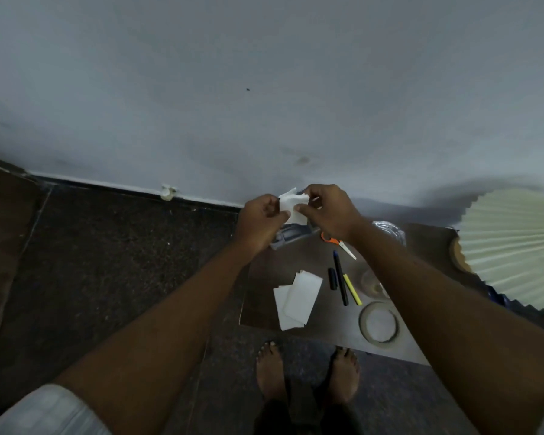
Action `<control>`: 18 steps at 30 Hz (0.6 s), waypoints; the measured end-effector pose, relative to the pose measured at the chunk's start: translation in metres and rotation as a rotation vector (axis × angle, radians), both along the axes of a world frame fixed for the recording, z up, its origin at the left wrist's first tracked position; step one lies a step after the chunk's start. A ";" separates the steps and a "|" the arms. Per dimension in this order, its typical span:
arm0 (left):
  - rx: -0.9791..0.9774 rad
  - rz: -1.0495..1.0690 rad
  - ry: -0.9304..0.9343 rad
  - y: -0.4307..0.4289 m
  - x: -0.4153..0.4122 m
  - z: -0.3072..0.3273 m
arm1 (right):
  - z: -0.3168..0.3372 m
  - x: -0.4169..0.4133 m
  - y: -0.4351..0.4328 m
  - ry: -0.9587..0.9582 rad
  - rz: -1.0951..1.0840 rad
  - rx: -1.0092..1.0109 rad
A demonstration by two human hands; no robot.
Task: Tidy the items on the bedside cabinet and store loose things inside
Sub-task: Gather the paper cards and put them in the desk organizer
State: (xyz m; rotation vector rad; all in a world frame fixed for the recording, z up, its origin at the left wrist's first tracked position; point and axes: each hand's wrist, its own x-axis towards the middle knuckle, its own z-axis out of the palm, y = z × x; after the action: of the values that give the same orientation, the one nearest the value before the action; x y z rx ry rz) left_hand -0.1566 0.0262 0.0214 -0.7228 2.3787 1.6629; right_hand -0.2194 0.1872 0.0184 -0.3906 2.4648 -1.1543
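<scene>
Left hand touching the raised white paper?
Touching. Head view shows the left hand pinching the raised white paper at its left edge; the right hand pinches its right.

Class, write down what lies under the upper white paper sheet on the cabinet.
A second white sheet pokes out beneath the upper sheet, on the cabinet top; its covered part is hidden.

Our left hand [258,222] covers much of a grey object [284,240] we cannot name; our right forearm [421,293] hides part of a clear glass [369,282]; the pleated lampshade [515,246] runs off the right edge.
</scene>
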 end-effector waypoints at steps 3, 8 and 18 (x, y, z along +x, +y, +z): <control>-0.082 -0.027 0.020 0.000 -0.008 -0.002 | 0.000 -0.010 -0.004 0.019 0.050 0.008; -0.099 0.002 0.007 -0.002 -0.010 -0.014 | -0.013 -0.018 -0.010 0.021 0.094 0.042; -0.163 -0.006 -0.044 -0.005 -0.010 -0.027 | -0.040 -0.020 -0.013 -0.011 0.131 0.137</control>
State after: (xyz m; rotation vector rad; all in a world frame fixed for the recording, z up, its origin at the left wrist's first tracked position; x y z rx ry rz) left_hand -0.1664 0.0213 -0.0053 -0.7685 2.5041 1.4477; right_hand -0.2392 0.1742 -0.0216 -0.4950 2.4514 -0.9266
